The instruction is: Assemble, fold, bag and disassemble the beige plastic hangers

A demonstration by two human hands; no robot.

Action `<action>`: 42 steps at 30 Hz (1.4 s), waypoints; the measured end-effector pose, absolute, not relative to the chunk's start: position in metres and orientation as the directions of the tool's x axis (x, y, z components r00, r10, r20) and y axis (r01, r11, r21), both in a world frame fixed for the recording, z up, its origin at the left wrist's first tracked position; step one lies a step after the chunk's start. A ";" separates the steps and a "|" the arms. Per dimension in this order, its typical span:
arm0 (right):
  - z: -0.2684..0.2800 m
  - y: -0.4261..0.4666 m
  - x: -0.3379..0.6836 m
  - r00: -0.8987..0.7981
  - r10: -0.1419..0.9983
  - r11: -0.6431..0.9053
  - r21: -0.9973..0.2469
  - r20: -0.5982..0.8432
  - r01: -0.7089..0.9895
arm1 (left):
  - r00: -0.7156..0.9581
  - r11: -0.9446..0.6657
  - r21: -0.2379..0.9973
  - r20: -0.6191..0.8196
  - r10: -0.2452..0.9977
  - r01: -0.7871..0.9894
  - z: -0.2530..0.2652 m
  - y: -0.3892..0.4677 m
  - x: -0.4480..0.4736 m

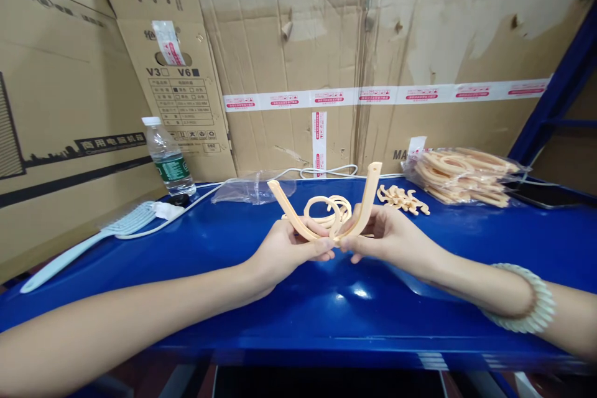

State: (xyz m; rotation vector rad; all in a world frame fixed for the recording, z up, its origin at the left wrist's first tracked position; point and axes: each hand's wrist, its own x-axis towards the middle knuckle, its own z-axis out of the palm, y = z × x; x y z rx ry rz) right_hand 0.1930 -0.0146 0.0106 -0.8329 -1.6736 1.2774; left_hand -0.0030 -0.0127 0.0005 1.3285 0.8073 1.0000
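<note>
Between my hands is a curved, peach-coloured plastic strip (372, 189), bent into a U with both ends pointing up. My left hand (291, 245) pinches it near the bottom of the bend, on the left side. Close beside it, my right hand (380, 236) grips the right side, fingertips almost meeting the left ones. The join or middle of the strip is partly covered by my fingers. Just behind my hands, looped pieces (342, 206) of the same colour lie on the blue table (280, 329). A pile of small curved pieces (403, 199) sits to their right.
A clear bag of peach-coloured curved parts (466, 174) lies at the back right near a dark phone (545, 194). On the left are a water bottle (170, 161) and a light-blue hairbrush (88, 242). A white cable (205, 196) runs along the back, below cardboard (289, 31).
</note>
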 end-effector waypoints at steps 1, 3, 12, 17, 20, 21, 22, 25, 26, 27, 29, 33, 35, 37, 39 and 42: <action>0.016 -0.012 0.197 -0.423 0.875 0.268 -0.963 0.235 0.019 | 0.376 -0.037 0.993 0.078 0.923 -0.115 0.003 -0.012 -0.004; 0.029 -0.004 0.211 -0.440 0.861 0.305 -0.951 0.254 0.048 | 0.346 -0.050 0.992 0.088 0.934 -0.119 0.008 -0.011 -0.007; 0.069 0.028 0.278 -0.621 0.736 0.663 -0.477 0.270 0.578 | 0.319 -0.059 0.982 0.114 0.941 -0.178 0.028 0.021 -0.031; 0.066 0.028 0.283 -0.692 0.714 0.689 -0.285 0.108 0.666 | 0.540 -0.075 0.989 -0.006 0.842 0.129 0.040 0.044 -0.052; 0.063 0.025 0.277 -0.753 0.655 0.742 -0.246 0.065 0.624 | 0.640 -0.321 0.870 0.008 0.768 0.374 0.045 0.047 -0.059; 0.062 0.024 0.275 -0.765 0.642 0.751 -0.240 0.050 0.615 | 0.664 -0.403 0.806 0.018 0.747 0.432 0.046 0.047 -0.059; 0.061 0.023 0.274 -0.765 0.644 0.749 -0.233 0.034 0.620 | 0.686 -0.475 0.739 0.023 0.727 0.478 0.047 0.045 -0.059; 0.057 0.020 0.270 -0.714 0.699 0.696 -0.204 -0.021 0.688 | 0.754 -0.678 0.521 0.095 0.650 0.519 0.046 0.040 -0.056; 0.057 0.019 0.268 -0.698 0.714 0.677 -0.201 -0.050 0.707 | 0.777 -0.735 0.443 0.126 0.617 0.513 0.045 0.038 -0.055; 0.056 0.019 0.267 -0.685 0.723 0.660 -0.207 -0.087 0.722 | 0.798 -0.780 0.374 0.149 0.584 0.502 0.044 0.036 -0.054; 0.056 0.017 0.264 -0.666 0.728 0.626 -0.238 -0.164 0.743 | 0.831 -0.829 0.284 0.154 0.535 0.481 0.041 0.032 -0.051; 0.059 0.016 0.260 -0.611 0.766 0.557 -0.266 -0.202 0.787 | 0.835 -0.856 0.197 0.201 0.513 0.478 0.033 0.031 -0.050; 0.060 0.017 0.260 -0.577 0.793 0.536 -0.225 -0.199 0.814 | 0.830 -0.866 0.158 0.249 0.499 0.473 0.029 0.032 -0.051; 0.059 0.019 0.262 -0.547 0.816 0.526 -0.155 -0.188 0.836 | 0.832 -0.875 0.148 0.269 0.484 0.461 0.024 0.035 -0.052; 0.058 0.022 0.265 -0.538 0.827 0.528 -0.105 -0.164 0.843 | 0.841 -0.884 0.150 0.273 0.468 0.443 0.021 0.037 -0.052; 0.055 0.029 0.268 -0.547 0.826 0.536 -0.109 -0.138 0.837 | 0.851 -0.895 0.161 0.278 0.446 0.416 0.018 0.041 -0.050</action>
